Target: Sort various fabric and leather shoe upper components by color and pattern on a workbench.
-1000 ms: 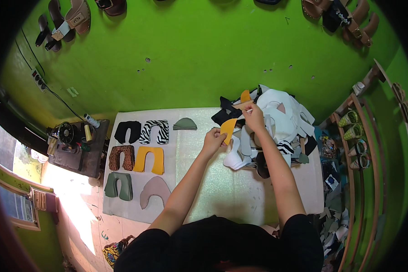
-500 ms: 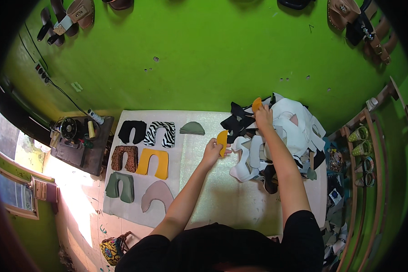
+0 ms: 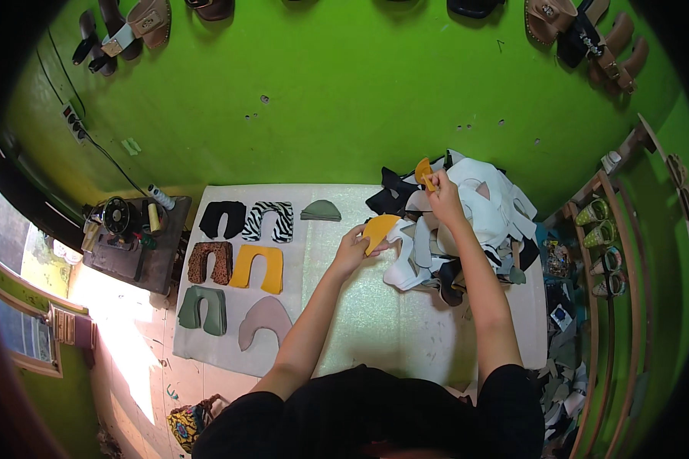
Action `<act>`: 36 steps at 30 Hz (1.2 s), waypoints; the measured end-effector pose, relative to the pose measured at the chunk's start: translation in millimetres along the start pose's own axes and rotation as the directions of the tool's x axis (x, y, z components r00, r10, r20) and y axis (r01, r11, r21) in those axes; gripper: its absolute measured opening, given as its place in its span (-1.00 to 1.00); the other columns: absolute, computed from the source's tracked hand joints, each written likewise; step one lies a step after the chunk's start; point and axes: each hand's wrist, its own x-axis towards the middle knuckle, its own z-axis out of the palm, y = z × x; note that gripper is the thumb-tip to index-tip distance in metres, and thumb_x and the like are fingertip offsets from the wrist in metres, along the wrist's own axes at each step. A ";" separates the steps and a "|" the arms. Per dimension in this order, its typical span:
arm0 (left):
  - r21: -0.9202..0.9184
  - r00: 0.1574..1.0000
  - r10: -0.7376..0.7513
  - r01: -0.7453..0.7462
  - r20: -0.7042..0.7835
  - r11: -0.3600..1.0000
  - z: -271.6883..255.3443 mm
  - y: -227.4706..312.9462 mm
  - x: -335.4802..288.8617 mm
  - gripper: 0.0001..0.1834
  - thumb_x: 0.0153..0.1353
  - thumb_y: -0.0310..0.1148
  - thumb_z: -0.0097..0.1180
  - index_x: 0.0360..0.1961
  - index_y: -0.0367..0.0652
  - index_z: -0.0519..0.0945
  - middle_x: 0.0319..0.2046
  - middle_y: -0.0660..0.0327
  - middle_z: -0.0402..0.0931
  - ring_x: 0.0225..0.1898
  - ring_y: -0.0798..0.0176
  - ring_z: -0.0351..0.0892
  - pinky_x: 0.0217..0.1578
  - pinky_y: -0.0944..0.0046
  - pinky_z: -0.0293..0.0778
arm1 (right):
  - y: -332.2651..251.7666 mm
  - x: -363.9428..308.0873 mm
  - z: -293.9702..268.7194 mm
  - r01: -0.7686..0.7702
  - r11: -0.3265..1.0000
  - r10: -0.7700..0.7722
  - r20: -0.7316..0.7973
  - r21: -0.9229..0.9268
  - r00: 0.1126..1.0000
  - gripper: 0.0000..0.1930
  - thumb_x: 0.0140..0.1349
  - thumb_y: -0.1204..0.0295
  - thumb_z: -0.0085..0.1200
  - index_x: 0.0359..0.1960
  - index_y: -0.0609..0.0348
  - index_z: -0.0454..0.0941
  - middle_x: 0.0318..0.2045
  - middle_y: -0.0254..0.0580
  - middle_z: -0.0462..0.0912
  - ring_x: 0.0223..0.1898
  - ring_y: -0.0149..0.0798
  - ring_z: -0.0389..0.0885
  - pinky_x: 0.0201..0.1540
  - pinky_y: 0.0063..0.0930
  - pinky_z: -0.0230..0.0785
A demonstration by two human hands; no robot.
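My left hand (image 3: 352, 252) grips a yellow half-moon piece (image 3: 380, 229) that looks like cut shoe material, just left of the heap of scraps. Further right, my right hand (image 3: 446, 202) reaches over that heap and pinches another yellow piece (image 3: 424, 170), smaller in view and seen partly on edge. The heap mixes white cut pieces (image 3: 478, 210), black pieces (image 3: 390, 193) and grey ones. On the table's left side lie U-shaped stacks: black (image 3: 213, 219), zebra-striped (image 3: 256, 222), leopard-spotted (image 3: 199, 264), yellow (image 3: 244, 274) and green (image 3: 191, 312). A pink curved piece (image 3: 251, 329) and a green half-moon stack (image 3: 321, 210) lie beside them.
The pieces lie on a white-covered table (image 3: 360, 336) against a green wall (image 3: 344, 99). A sewing machine (image 3: 119, 218) stands at the left. Sandals (image 3: 147, 23) hang above; a wooden rack (image 3: 612, 321) with shoes stands right. Scraps (image 3: 563, 394) fill the floor beside it.
The yellow piece in my left hand has turned and shows more of its face. My right hand has shifted slightly left, its yellow piece now tilted. The whole view has shifted a little.
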 end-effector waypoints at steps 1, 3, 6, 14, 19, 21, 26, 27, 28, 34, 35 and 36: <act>0.000 1.000 0.003 -0.003 0.002 1.000 -0.9 2.3 -4.1 -0.59 0.20 -0.56 -0.32 0.10 -0.33 0.10 -0.13 -0.07 0.41 -0.16 0.08 0.53 -0.24 0.32 0.50 | -1.7 -4.3 -0.8 -0.070 0.995 0.069 0.014 0.071 0.998 -0.81 -0.16 0.61 0.00 -0.50 0.24 0.25 -0.51 -0.06 0.37 -0.38 -0.02 0.36 -0.33 -0.36 0.23; 0.017 0.999 -0.004 0.003 0.041 1.000 -6.6 8.2 -15.8 -0.56 0.18 -0.59 -0.34 0.13 -0.32 0.09 -0.07 -0.06 0.37 -0.12 0.07 0.51 -0.22 0.31 0.50 | -18.3 -19.5 2.2 0.027 0.999 -0.027 0.020 -0.019 0.999 -0.79 -0.17 0.60 0.03 -0.51 0.24 0.24 -0.51 -0.06 0.35 -0.39 -0.02 0.35 -0.34 -0.38 0.24; 0.016 0.996 -0.043 0.042 0.073 0.999 -7.8 24.2 -38.6 -0.54 0.18 -0.61 -0.34 0.14 -0.34 0.06 -0.04 -0.08 0.34 -0.11 0.05 0.49 -0.17 0.26 0.51 | -68.4 -49.9 6.6 0.053 0.999 -0.053 0.155 0.008 0.986 -0.72 -0.22 0.53 0.16 -0.50 0.24 0.28 -0.49 -0.14 0.32 -0.39 -0.14 0.37 -0.33 -0.46 0.25; -0.073 0.987 -0.067 0.078 0.145 0.994 -23.8 41.0 -87.3 -0.55 0.17 -0.59 -0.35 0.13 -0.33 0.11 -0.03 -0.01 0.34 -0.10 0.05 0.48 -0.19 0.27 0.53 | -122.2 -120.3 33.3 -0.137 0.968 0.054 0.355 0.211 0.933 -0.86 -0.02 0.57 -0.01 -0.37 0.24 0.47 -0.39 -0.22 0.47 -0.39 -0.38 0.41 -0.33 -0.58 0.25; -0.173 0.951 -0.091 0.146 0.294 0.974 -44.4 36.1 -108.9 -0.57 0.19 -0.54 -0.38 0.12 -0.37 0.13 -0.02 -0.04 0.32 -0.13 0.06 0.49 -0.20 0.29 0.54 | -141.8 -127.3 31.4 -0.219 0.930 0.119 0.323 0.294 0.939 -0.80 0.01 0.57 -0.06 -0.28 0.28 0.41 -0.40 -0.11 0.55 -0.34 -0.30 0.53 -0.24 -0.50 0.31; -0.132 0.940 -0.113 0.162 0.321 0.978 -49.1 36.6 -117.4 -0.57 0.20 -0.52 -0.39 0.12 -0.39 0.13 -0.02 -0.06 0.31 -0.12 0.05 0.49 -0.19 0.28 0.53 | -150.6 -126.8 28.6 -0.180 0.957 0.082 0.379 0.230 0.922 -0.81 0.01 0.57 -0.06 -0.28 0.28 0.42 -0.40 -0.10 0.55 -0.33 -0.28 0.53 -0.24 -0.49 0.32; -0.052 0.935 -0.152 0.177 0.320 0.983 -51.6 37.5 -131.8 -0.57 0.24 -0.43 -0.39 0.12 -0.36 0.14 -0.01 -0.02 0.31 -0.12 0.07 0.48 -0.21 0.28 0.53 | -159.6 -134.3 39.4 -0.004 0.992 -0.038 0.338 0.123 0.941 -0.83 0.00 0.56 0.01 -0.32 0.30 0.46 -0.41 -0.08 0.56 -0.33 -0.25 0.55 -0.25 -0.48 0.37; -0.052 0.936 -0.163 0.188 0.313 0.981 -51.0 38.0 -134.1 -0.57 0.25 -0.40 -0.39 0.12 -0.36 0.15 0.00 0.00 0.31 -0.11 0.09 0.48 -0.22 0.27 0.53 | -159.7 -136.4 42.6 -0.005 0.992 -0.038 0.339 0.124 0.940 -0.83 0.00 0.56 0.01 -0.32 0.30 0.46 -0.41 -0.08 0.56 -0.33 -0.25 0.55 -0.25 -0.48 0.37; -0.051 0.936 -0.163 0.188 0.311 0.981 -51.1 37.5 -135.8 -0.57 0.25 -0.40 -0.39 0.12 -0.36 0.15 0.00 0.00 0.31 -0.11 0.09 0.48 -0.22 0.27 0.53 | -158.7 -138.8 46.5 -0.064 0.983 0.003 0.335 0.171 0.942 -0.82 -0.01 0.56 0.02 -0.32 0.31 0.47 -0.42 -0.09 0.56 -0.34 -0.25 0.55 -0.26 -0.49 0.37; -0.072 0.945 -0.144 0.172 0.292 0.983 -54.7 34.2 -143.9 -0.57 0.25 -0.34 -0.37 0.12 -0.32 0.18 0.00 0.02 0.31 -0.10 0.12 0.47 -0.23 0.30 0.50 | -156.5 -153.7 69.6 -0.151 0.959 0.080 0.281 0.240 0.956 -0.82 -0.03 0.55 0.05 -0.34 0.31 0.48 -0.43 -0.09 0.55 -0.40 -0.27 0.54 -0.32 -0.50 0.38; -0.062 0.951 -0.141 0.164 0.274 0.985 -56.0 34.0 -145.1 -0.57 0.24 -0.36 -0.33 0.11 -0.31 0.19 -0.01 0.03 0.32 -0.10 0.15 0.47 -0.22 0.32 0.50 | -159.1 -155.5 72.0 -0.149 0.969 0.093 0.269 0.198 0.959 -0.82 -0.03 0.55 0.06 -0.35 0.31 0.48 -0.44 -0.09 0.55 -0.42 -0.27 0.54 -0.33 -0.50 0.38; -0.052 0.957 -0.137 0.156 0.257 0.986 -57.0 34.0 -145.9 -0.58 0.23 -0.39 -0.29 0.11 -0.31 0.19 -0.03 0.04 0.32 -0.10 0.17 0.48 -0.21 0.33 0.49 | -162.7 -156.6 73.5 -0.150 0.968 0.093 0.271 0.199 0.958 -0.82 -0.03 0.55 0.06 -0.35 0.31 0.48 -0.44 -0.09 0.55 -0.42 -0.27 0.54 -0.33 -0.50 0.38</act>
